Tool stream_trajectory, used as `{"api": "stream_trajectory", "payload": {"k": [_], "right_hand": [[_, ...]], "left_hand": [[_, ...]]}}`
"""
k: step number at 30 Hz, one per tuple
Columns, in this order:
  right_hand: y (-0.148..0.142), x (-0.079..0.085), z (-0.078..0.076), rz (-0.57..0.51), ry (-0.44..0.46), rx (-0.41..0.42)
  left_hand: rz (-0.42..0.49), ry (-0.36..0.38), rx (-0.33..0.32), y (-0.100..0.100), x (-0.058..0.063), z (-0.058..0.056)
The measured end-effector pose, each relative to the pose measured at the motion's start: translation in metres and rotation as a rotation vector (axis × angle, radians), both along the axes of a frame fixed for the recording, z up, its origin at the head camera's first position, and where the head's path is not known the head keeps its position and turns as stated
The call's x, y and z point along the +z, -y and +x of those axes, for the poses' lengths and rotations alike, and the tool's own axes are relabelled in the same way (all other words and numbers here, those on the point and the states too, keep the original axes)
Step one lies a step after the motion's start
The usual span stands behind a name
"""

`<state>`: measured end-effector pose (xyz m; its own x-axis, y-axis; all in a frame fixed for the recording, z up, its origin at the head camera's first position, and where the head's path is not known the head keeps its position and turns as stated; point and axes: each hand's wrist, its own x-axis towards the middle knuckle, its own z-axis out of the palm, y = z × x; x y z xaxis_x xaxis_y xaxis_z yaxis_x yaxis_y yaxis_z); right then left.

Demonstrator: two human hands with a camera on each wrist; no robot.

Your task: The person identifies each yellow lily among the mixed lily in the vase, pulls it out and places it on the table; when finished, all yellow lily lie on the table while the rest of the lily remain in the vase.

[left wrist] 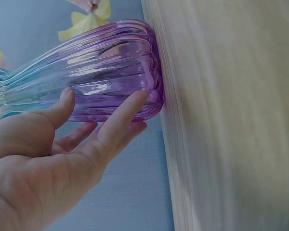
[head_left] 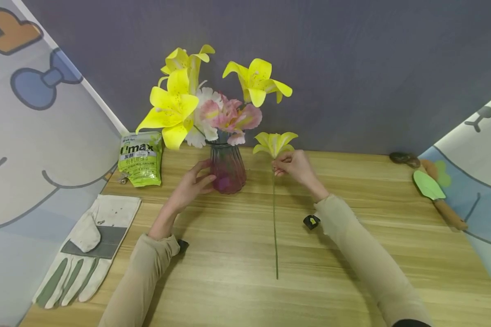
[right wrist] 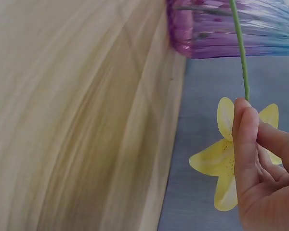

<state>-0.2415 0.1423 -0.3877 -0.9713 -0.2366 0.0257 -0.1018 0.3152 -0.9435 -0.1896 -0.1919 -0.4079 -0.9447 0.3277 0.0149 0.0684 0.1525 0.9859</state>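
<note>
A ribbed glass vase (head_left: 228, 170), blue at the neck and purple-pink at the base, stands upright with yellow lilies (head_left: 172, 109) and pink and white flowers (head_left: 231, 116) in it. My left hand (head_left: 194, 184) is at the vase's left side, thumb and fingers spread beside the glass; whether it touches firmly I cannot tell. Between thumb and fingers, my right hand (head_left: 294, 165) pinches a single yellow lily (head_left: 275, 143) just under its bloom, right of the vase. Its long green stem (right wrist: 241, 43) hangs down, passing in front of the vase in the right wrist view.
A green fertilizer bag (head_left: 141, 159) stands left of the vase, with a white and grey work glove (head_left: 92, 250) nearer. On the right lie a green trowel (head_left: 433, 190) and a dark object (head_left: 405, 158). A grey wall (head_left: 352, 81) rises behind the wooden table (head_left: 229, 281).
</note>
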Motion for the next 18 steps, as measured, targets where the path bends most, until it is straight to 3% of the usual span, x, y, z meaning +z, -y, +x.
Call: {"api": "stream_trajectory", "payload": {"k": [18], "right_hand": [[0.003,-0.014,-0.017,0.066,0.137,0.006]], "left_hand": [[0.011,-0.015,0.001,0.000,-0.003,0.000]]}}
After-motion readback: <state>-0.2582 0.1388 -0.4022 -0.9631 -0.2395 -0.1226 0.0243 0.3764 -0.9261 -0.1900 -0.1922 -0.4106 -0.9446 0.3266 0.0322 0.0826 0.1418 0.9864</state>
